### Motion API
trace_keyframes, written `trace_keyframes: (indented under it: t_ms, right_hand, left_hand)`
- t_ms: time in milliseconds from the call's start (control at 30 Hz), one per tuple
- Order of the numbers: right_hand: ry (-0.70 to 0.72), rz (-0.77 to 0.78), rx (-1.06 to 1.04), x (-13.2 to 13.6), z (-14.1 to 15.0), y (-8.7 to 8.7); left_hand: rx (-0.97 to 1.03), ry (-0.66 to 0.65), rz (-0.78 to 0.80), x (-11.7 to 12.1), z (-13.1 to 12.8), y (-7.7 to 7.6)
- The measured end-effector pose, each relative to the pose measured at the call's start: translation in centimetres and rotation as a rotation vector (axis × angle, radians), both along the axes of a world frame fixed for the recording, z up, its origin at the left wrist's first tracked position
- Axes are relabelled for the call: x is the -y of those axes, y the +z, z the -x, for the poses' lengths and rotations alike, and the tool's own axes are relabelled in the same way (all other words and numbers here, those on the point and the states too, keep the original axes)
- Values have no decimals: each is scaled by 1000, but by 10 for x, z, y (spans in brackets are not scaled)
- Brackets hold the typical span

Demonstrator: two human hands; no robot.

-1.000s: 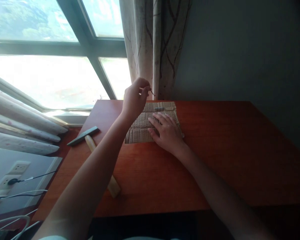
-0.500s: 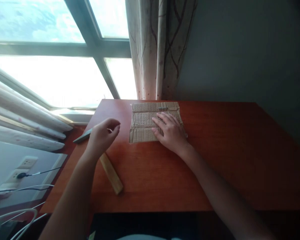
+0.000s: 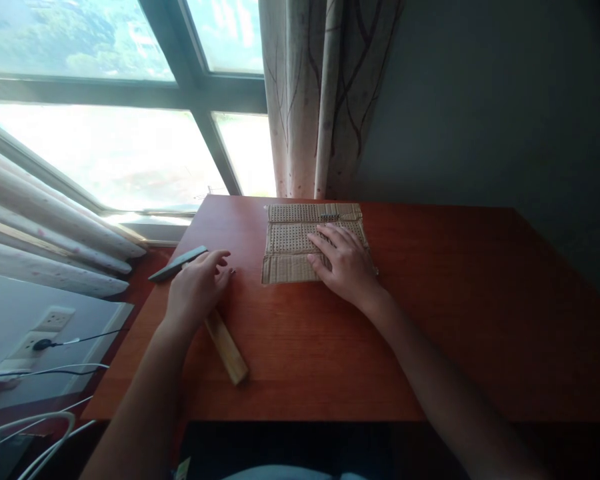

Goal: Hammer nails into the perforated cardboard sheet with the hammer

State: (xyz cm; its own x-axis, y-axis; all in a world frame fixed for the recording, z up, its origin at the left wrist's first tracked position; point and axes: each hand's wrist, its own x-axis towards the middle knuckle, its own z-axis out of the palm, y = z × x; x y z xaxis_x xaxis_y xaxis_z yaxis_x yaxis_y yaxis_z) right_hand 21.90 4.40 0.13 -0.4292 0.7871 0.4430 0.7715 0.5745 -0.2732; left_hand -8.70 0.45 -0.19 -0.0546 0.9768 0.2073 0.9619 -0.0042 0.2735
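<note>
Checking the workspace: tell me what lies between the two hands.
In the head view, tabletop and then perforated cardboard lie between left hand and right hand.

A room that seems to be in a home

A long, pale fabric curtain with a brown branch pattern (image 3: 297,93) hangs beside a wide window with a grey-green frame (image 3: 185,93) — a decoration of a domestic kind. A smooth, reddish-brown table (image 3: 430,280) stands close by. On the low, whitish wall (image 3: 10,300) there are white rectangular sockets (image 3: 56,320) — ordinary household fittings.
</note>
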Motion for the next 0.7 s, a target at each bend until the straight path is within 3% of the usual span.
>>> trace_keyframes:
  t_ms: [167,333,467,700]
  right_hand:
    - [-2,2,-6,0,0,1]
    - [-2,6,0,1,0,0]
    - [-6,11,-1,2,0,1]
    - [-9,14,-1,2,0,0]
  left_hand:
    - [276,-4,-249,-15,-18,27]
    - [351,-251,-310,-43,-66,51]
    - [280,-462,-211,-77,-100,50]
    - [36,-511,-64,-121,-134,47]
